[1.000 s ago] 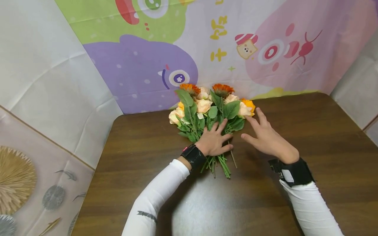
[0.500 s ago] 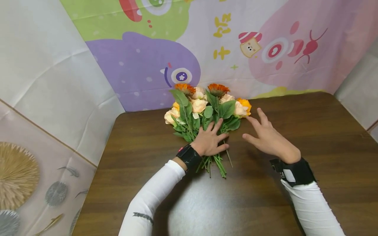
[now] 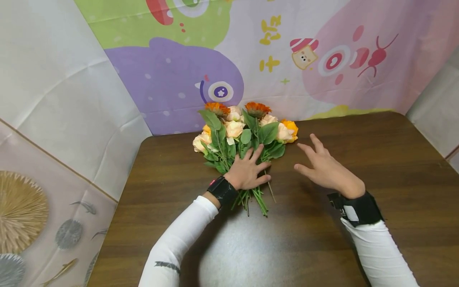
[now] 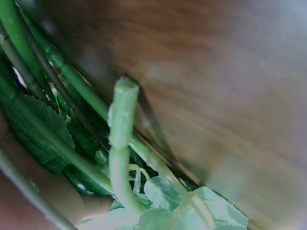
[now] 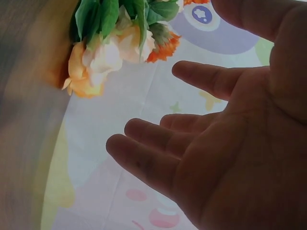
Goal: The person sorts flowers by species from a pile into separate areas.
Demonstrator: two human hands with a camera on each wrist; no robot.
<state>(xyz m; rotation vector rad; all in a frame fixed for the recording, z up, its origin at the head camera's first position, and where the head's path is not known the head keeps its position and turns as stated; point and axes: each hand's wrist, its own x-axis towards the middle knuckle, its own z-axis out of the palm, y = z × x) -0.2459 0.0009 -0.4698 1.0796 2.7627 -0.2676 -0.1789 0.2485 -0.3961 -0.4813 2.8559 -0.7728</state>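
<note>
A bunch of flowers [image 3: 234, 129] with peach, yellow and orange heads lies on the wooden table, blooms toward the back. My left hand [image 3: 247, 171] rests over its green stems with the fingers spread, hiding part of them. Cut stem ends [image 3: 259, 203] poke out below that hand. Close up in the left wrist view, a thick green stem [image 4: 122, 124] points upward among leaves. To the right of the blooms, my right hand [image 3: 328, 167] hovers with fingers extended, holding nothing. In the right wrist view its palm [image 5: 235, 158] faces the camera, apart from the peach and yellow flowers [image 5: 96, 62].
The brown table [image 3: 387, 167] extends on both sides of the flowers. A printed cartoon cloth [image 3: 269, 59] hangs behind its back edge, close to the blooms. Pale sheets [image 3: 46, 59] stand at the left, with a patterned panel [image 3: 53, 211] below.
My left hand and the flowers under it have slid left across the table. The right hand stays nearly where it was, so the gap between it and the blooms has widened.
</note>
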